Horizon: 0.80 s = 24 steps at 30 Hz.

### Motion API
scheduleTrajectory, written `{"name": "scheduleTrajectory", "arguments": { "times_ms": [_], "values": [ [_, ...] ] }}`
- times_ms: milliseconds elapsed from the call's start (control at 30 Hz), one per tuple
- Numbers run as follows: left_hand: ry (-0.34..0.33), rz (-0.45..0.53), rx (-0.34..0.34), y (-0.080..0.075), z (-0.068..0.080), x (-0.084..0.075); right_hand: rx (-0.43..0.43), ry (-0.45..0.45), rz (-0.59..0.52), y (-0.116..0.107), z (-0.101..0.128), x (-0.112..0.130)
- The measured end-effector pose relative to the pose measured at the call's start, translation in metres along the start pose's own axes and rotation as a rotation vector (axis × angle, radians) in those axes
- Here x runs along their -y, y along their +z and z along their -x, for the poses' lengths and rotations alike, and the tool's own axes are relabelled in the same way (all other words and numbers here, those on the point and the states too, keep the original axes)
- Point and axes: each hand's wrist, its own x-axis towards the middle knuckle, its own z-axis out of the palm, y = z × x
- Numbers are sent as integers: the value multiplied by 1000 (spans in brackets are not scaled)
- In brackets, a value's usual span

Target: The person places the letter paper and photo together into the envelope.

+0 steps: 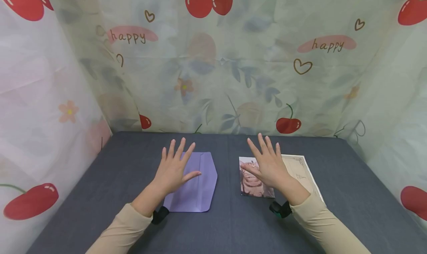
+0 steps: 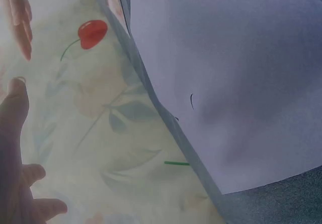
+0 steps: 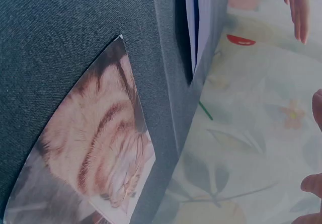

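My left hand [image 1: 171,171] hovers over a purple envelope [image 1: 205,189], fingers spread and straight, holding nothing. The envelope lies on the table with its pointed flap side toward the right; it fills much of the left wrist view. My right hand [image 1: 271,167], also spread and holding nothing, is above a photo of a striped cat [image 1: 248,187] and a cream card with a printed border [image 1: 298,167]. Part of both papers is hidden by that hand and forearm. In the right wrist view the cat photo [image 3: 95,133] lies flat, apart from the envelope [image 3: 201,27].
A dark grey cloth covers the table [image 1: 227,228], with a crease down its middle. Curtains [image 1: 213,76] printed with cherries, leaves and "happy" enclose the back and both sides. A dark band with a small device [image 1: 280,209] sits at each wrist.
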Motion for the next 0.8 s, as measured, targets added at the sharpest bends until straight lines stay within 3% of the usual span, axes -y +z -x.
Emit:
{"name": "scheduleTrajectory", "arguments": {
  "times_ms": [300,800],
  "values": [
    [29,-4,-14,-7,2,-1,-13,-30,-107,-3,-2,4],
    [77,43,20,-14,8,-5,-27,-175,-265,7,0,32]
  ]
}}
